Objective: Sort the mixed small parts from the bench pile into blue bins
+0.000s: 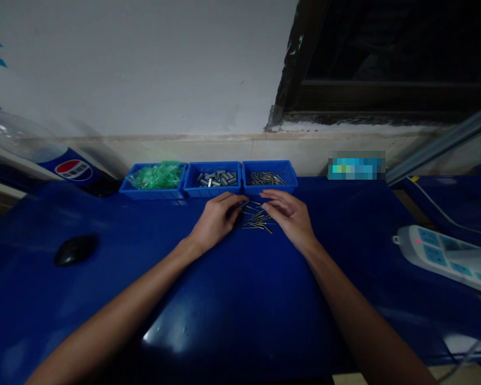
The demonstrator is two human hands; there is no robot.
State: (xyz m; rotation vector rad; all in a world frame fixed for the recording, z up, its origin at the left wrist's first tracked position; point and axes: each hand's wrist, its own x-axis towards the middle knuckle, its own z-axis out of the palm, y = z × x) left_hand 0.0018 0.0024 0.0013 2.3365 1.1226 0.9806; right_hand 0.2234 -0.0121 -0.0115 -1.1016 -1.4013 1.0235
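On the blue table lies a loose pile of thin metal pieces (257, 219), dark and brass-coloured, like slim pins or drill bits. My left hand (218, 216) is at the pile's left edge, its thumb and fingertips brought together around the end of one thin metal piece (244, 203). Over the pile's right side is my right hand (288, 214), fingers stretched out and thumb apart from them. Its tips are close to another thin piece; whether they touch it is unclear. Just behind the hands, a blue bin (269, 188) holds more of the same thin pieces.
Left of that bin stand a blue bin (212, 191) of short silver metal cylinders and a blue bin (152, 194) with green items in clear plastic. A Pepsi bottle (74, 168) and black mouse (76, 250) are at left. A power strip (444, 254) lies at right.
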